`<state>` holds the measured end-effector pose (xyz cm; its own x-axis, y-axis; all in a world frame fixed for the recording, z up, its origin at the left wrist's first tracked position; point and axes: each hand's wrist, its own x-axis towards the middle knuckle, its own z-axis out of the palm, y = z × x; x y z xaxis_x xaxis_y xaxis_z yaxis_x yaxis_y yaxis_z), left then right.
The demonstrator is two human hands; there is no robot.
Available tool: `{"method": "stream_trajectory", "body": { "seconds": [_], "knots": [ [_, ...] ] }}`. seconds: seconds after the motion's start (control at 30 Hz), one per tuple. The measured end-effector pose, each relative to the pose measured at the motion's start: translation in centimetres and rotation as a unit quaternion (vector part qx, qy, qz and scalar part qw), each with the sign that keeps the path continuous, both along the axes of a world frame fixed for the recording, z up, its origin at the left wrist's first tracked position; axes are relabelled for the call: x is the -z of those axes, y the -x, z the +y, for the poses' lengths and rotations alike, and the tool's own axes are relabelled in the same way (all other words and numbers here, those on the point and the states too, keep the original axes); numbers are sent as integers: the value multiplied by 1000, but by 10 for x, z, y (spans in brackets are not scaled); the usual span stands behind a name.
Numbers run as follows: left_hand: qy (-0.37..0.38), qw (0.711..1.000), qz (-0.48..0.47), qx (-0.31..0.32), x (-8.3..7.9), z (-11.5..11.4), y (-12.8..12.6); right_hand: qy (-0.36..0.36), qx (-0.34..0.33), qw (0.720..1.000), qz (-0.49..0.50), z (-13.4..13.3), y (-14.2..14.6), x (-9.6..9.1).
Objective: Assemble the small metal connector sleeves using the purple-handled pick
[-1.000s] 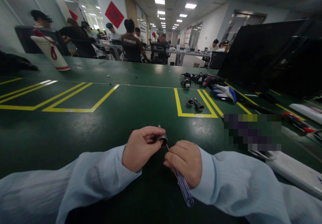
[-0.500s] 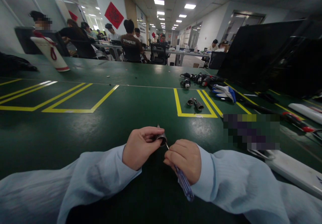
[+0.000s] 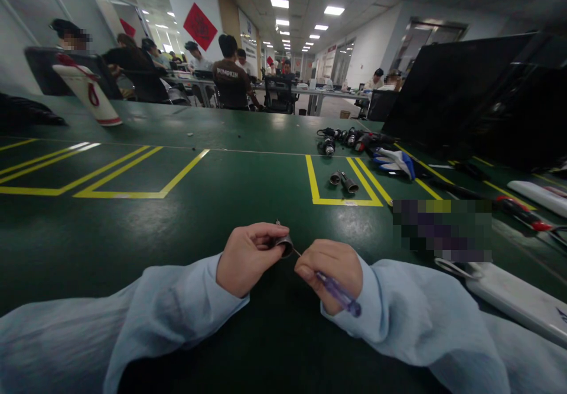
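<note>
My left hand point(image 3: 248, 259) is closed around a small dark metal cup-shaped part point(image 3: 284, 245), whose round mouth faces my right hand. A thin tip pokes out from the part's far end. In my right hand point(image 3: 333, 267) is a screwdriver point(image 3: 339, 293) with a clear purple handle. Its thin shaft points left to the mouth of the metal part; whether the tip touches anything inside is hidden. Two similar metal parts point(image 3: 349, 184) lie farther off, inside a yellow taped box on the green table point(image 3: 248, 205).
Dark tools with cords point(image 3: 328, 145) and a blue-white glove point(image 3: 394, 162) lie at the right. Nearer are a white power strip point(image 3: 518, 296) and a red-black tool point(image 3: 520, 212). A large black panel point(image 3: 465, 90) stands behind. A white cup point(image 3: 91, 95) stands far left. People sit beyond.
My right hand has shifted slightly right and up, and the screwdriver's handle has swung up to the right, lying flatter. My left hand and the metal part have hardly moved.
</note>
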<state>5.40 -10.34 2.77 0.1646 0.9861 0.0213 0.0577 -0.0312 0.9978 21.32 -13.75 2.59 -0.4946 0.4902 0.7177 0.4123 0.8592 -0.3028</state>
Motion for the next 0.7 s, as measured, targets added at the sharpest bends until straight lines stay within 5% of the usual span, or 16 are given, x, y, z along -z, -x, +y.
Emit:
{"method": "stream_trajectory", "body": {
  "seconds": [0.1,0.2,0.7],
  "knots": [
    [-2,1000,3,-4,1,1,0,97,9,989,112,0,-5,-3],
    [0,1000,3,0,0,1,1,135,-5,983,124,2,-6,1],
    [0,1000,8,14,0,-2,1,-63,11,996,-54,5,2,7]
  ]
}}
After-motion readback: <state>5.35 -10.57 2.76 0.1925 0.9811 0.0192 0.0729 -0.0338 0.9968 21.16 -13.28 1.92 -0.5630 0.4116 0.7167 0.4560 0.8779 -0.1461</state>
